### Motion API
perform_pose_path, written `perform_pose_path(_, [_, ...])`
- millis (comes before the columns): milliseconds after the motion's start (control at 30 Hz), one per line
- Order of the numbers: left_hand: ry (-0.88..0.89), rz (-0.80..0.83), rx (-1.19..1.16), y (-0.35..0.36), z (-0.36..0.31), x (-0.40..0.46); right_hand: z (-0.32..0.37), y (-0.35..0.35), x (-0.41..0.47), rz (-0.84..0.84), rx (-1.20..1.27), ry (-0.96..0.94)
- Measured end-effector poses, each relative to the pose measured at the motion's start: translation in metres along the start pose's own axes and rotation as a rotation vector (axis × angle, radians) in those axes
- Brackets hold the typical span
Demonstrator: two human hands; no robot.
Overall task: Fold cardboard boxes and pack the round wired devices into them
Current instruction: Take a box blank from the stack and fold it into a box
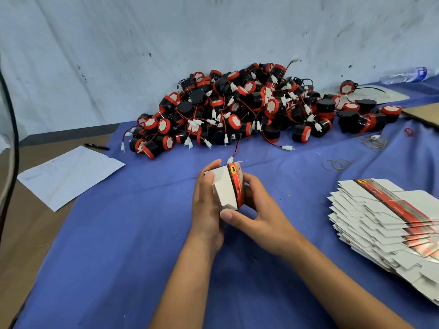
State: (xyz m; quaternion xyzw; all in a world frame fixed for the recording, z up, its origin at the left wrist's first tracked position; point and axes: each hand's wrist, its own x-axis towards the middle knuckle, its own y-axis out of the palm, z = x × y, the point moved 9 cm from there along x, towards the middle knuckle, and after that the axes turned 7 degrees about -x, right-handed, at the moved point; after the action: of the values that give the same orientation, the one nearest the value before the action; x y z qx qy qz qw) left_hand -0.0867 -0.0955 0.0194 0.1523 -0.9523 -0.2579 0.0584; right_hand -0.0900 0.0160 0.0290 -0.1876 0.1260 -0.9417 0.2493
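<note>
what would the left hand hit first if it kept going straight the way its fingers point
Probably the white connector just past the box that the left hand grips, and beyond it the pile of devices. Depth is hard to judge from this single view.

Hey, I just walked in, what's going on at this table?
A person is folding a small cardboard box, gripping it with the left hand and right hand above the blue tablecloth. A pile of round wired devices waits behind it, and a stack of flat boxes lies to the right.
</note>
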Motion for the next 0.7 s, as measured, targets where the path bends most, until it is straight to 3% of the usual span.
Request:
perform_pose_path(100, [0.009,-0.052,0.02,-0.003,0.003,0.0,0.005,0.0,-0.001,-0.076,-0.157,-0.036])
perform_pose_path(233, [0.023,-0.125,0.025,-0.009,0.004,-0.002,0.006,0.003,0.0,-0.044,-0.307,-0.086])
perform_pose_path(367, [0.233,-0.193,0.187,-0.008,-0.018,-0.008,0.006,0.011,0.002,0.057,-0.015,-0.074])
perform_pose_path(500, [0.41,-0.144,0.355,0.001,-0.034,-0.014,-0.002,0.007,0.006,0.066,0.357,0.027])
perform_pose_path(700, [0.215,0.049,0.189,0.017,-0.016,-0.009,-0.018,-0.015,0.009,-0.169,0.378,0.124])
